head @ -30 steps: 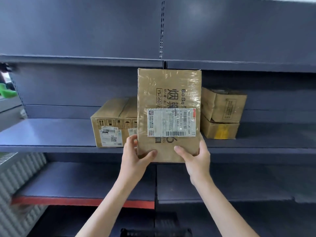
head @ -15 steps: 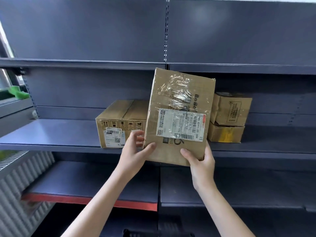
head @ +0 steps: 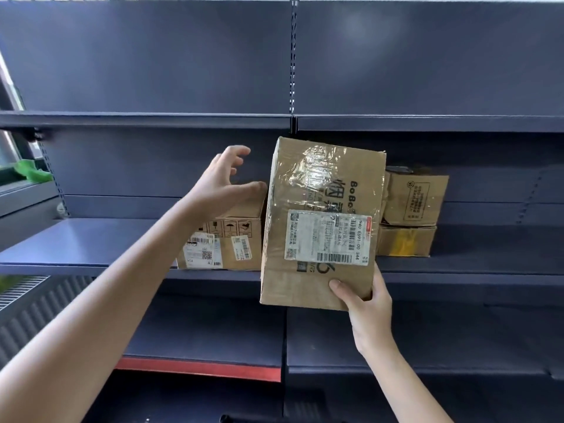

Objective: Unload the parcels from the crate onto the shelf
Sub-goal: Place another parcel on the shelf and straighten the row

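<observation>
A tall cardboard parcel point(head: 320, 209) wrapped in clear tape, with a white shipping label, is held upright in front of the middle shelf point(head: 76, 248). My right hand point(head: 366, 312) grips its lower right corner. My left hand point(head: 219, 184) is off the parcel, fingers spread, raised near its upper left side. Behind it on the shelf sit a labelled box point(head: 225, 242) to the left and two stacked small boxes point(head: 412, 215) to the right. The crate is only a dark sliver at the bottom edge.
The dark metal shelving has an upper shelf point(head: 146, 120) just above the parcel's top and a lower shelf point(head: 198, 340) with a red front strip. A slotted upright point(head: 293, 56) divides the bays. Bare shelf surface lies left of the labelled box.
My left hand let go of the parcel's lower left corner and rose beside its upper left side. The parcel now rests in my right hand alone and has moved closer to the shelf.
</observation>
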